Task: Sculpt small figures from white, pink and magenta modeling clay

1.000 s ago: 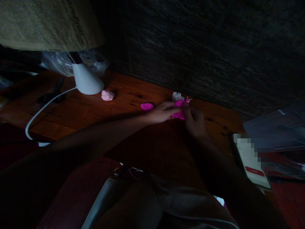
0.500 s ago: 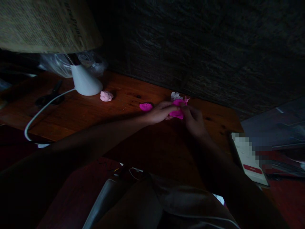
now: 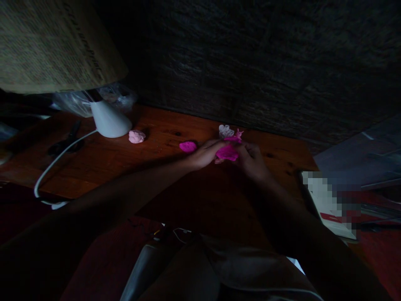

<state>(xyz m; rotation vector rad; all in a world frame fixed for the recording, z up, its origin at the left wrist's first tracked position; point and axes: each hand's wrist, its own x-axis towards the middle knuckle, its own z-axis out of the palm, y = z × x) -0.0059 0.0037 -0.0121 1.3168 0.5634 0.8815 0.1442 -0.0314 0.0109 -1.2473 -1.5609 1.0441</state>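
Between my two hands is a flattened piece of bright magenta modelling clay [image 3: 228,153]. My left hand [image 3: 205,155] grips its left side, thumb laid over the top. On the other side my right hand [image 3: 253,160] pinches the right edge, its fingertips partly hidden. Just behind the hands lie a white petal-like piece [image 3: 225,131] and a small light pink piece [image 3: 239,133]. A second magenta lump [image 3: 188,146] rests on the wooden table [image 3: 159,146], left of my left hand. Farther left sits a pale pink clay lump [image 3: 137,136].
A lamp with a white base [image 3: 111,121] and a printed shade [image 3: 59,46] stands at the left, its white cord trailing down. Dark scissors [image 3: 67,142] and a clear plastic bag [image 3: 75,102] are near it. A pale box-like object [image 3: 326,200] lies at the right edge. A dark wall [image 3: 250,62] rises behind.
The view has tilted slightly, shifting the lamp and lumps lower. Both hands keep hold of the magenta clay, whose visible shape between the fingers has changed a little.
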